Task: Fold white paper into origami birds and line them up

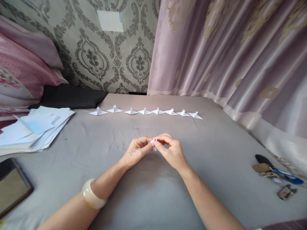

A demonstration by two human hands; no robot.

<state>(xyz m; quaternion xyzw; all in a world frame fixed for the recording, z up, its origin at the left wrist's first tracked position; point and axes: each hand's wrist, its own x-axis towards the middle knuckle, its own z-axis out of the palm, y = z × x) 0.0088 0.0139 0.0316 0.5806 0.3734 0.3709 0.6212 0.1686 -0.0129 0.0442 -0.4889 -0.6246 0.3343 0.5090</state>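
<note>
Between the fingertips of both hands is a small folded piece of white paper [154, 148], mostly covered by the fingers. My left hand [137, 149] pinches it from the left, thumb on the near side. From the right, my right hand [170, 149] pinches the same paper with thumb and forefinger. Beyond the hands, several small white folded paper figures [145, 111] stand in a row across the grey sheet [134, 126], each with flat pointed sides and a raised middle. The exact shape of the held paper cannot be made out.
A stack of white paper sheets [48, 127] lies at left, near a dark folded cloth [72, 95]. A phone-like dark device [14, 188] sits at the lower left. Keys and small items [271, 172] lie at right, by the pink curtain [216, 57].
</note>
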